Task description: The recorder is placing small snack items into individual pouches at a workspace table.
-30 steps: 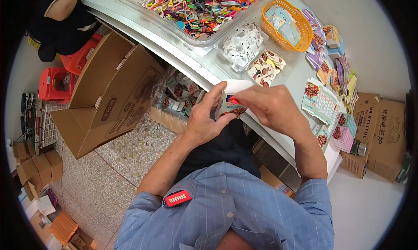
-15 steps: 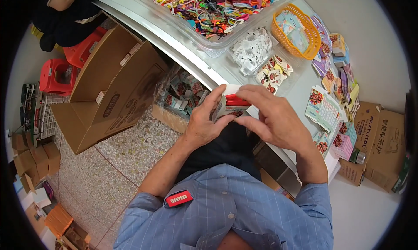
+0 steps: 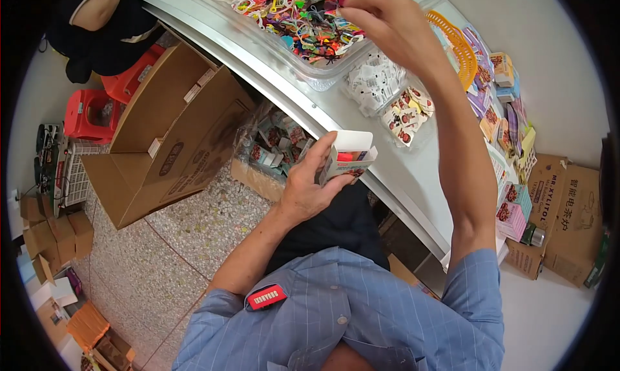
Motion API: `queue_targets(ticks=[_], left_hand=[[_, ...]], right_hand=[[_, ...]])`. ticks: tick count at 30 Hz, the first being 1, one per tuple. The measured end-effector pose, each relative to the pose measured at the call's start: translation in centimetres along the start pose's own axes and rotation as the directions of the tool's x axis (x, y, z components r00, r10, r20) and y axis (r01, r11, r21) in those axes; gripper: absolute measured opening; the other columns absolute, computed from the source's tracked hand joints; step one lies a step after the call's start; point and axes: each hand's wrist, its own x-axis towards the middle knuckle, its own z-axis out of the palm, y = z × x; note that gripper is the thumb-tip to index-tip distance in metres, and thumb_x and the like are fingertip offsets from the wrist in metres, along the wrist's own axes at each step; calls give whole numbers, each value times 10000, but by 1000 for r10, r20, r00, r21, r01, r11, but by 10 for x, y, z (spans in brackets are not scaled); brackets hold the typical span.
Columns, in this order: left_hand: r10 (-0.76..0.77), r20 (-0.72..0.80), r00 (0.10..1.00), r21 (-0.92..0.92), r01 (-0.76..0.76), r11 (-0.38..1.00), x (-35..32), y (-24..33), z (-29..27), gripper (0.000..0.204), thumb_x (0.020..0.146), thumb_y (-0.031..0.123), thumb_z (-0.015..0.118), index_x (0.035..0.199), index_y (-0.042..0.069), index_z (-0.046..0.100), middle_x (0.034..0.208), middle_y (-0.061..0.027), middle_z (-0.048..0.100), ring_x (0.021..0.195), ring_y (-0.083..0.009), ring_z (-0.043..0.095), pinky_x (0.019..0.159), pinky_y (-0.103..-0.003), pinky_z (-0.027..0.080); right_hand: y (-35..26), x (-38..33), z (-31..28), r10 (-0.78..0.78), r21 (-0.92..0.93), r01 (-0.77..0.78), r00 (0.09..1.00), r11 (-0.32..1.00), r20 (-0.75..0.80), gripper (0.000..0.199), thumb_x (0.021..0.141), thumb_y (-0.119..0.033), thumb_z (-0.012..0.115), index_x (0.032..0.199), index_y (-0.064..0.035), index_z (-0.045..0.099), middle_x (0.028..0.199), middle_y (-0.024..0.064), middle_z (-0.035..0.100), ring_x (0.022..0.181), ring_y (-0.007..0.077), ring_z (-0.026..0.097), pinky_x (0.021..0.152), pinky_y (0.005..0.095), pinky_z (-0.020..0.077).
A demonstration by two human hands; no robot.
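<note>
My left hand [image 3: 309,182] is closed around a small white printed carton [image 3: 347,169] held over the table's near edge. The carton's top flap stands up, and something red [image 3: 346,156] shows inside its mouth. My right hand [image 3: 392,26] reaches far forward over a clear plastic tub [image 3: 310,74] of small, brightly coloured plastic trinkets [image 3: 294,22]. Its thumb and forefinger are bent but apart, close to a dark red piece, and I see nothing held between them. Beneath the right wrist lie white printed packets [image 3: 374,86] and cartoon-shaped cards [image 3: 405,116] in clear trays.
An orange basket [image 3: 468,64] and colourful flattened cartons [image 3: 481,90] sit at the right. Below the table edge at left, a lined box [image 3: 258,174] holds several small cartons. A large open cardboard box [image 3: 145,183], red stools [image 3: 90,116] and another person's arm [image 3: 97,6] are farther left.
My right hand has left the carton and moved up and forward to the trinket tub. My left hand keeps the carton, now with its flap raised and mouth open.
</note>
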Motion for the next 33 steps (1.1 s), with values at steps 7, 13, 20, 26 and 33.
queue_targets(ticks=[7,13,20,26,33], left_hand=[[-74,79,994,15,73,997,-10,-1,8,825,821,-82,773,1515,-6,331,1350,-184,599,1207,-236,619,1027,-360,504],[-108,75,991,-22,110,994,-12,-4,8,831,829,-88,763,1521,-8,311,1356,-184,593,1208,-235,617,1023,-358,509],[-120,-41,992,-145,113,983,2,2,4,849,816,-68,780,1520,-7,309,1323,-200,615,1171,-241,647,972,-350,536],[-130,-99,987,-294,96,951,23,14,8,898,803,-116,759,1538,5,256,1295,-202,618,1135,-242,661,947,-336,543],[-19,-9,1000,-205,17,979,29,18,28,885,802,-92,773,1529,-1,277,1279,-198,636,1118,-227,669,947,-330,542]], right_hand=[[96,79,85,88,-429,68,939,901,333,263,932,-260,672,967,0,700,805,91,651,703,136,615,641,307,488],[89,84,78,169,-265,-100,953,959,250,216,830,-200,644,851,4,712,822,250,689,759,345,676,713,430,533],[32,41,13,172,394,-192,981,899,84,175,953,-185,604,945,-16,648,800,59,643,729,148,593,655,314,496],[3,-23,-34,127,677,-170,985,716,113,222,987,-251,653,1044,-38,626,843,39,657,776,130,610,722,279,510],[-23,-121,-49,185,637,-215,976,740,116,123,1013,-122,575,976,-7,594,820,43,642,765,98,607,700,249,483]])
